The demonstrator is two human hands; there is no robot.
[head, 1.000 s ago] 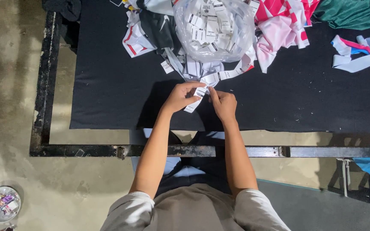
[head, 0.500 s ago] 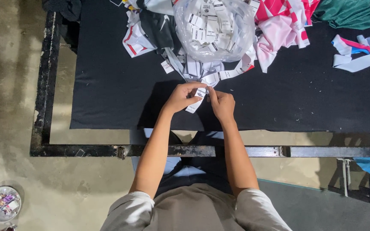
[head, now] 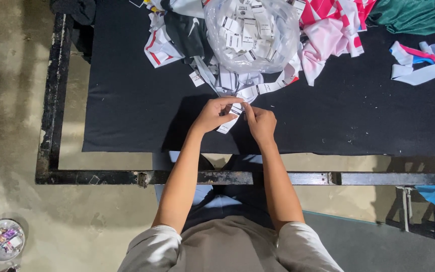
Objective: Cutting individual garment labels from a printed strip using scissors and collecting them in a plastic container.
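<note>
Black cloth [head: 127,100] covers the worktable, with a clear plastic bag of white labels [head: 251,30] and garment scraps at its far side. Left hand [head: 212,115] and right hand [head: 261,123] meet just below the bag, both pinching a strip of white labels [head: 229,121] between fingertips.

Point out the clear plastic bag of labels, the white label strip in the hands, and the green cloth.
clear plastic bag [head: 250,35], head view, its bulging middle.
white label strip [head: 226,126], head view, lower end.
green cloth [head: 419,15], head view, folded middle.

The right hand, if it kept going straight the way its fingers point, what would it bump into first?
Probably the small white paper label that the right hand pinches together with the left hand; beyond lies the clear plastic bag of labels.
</note>
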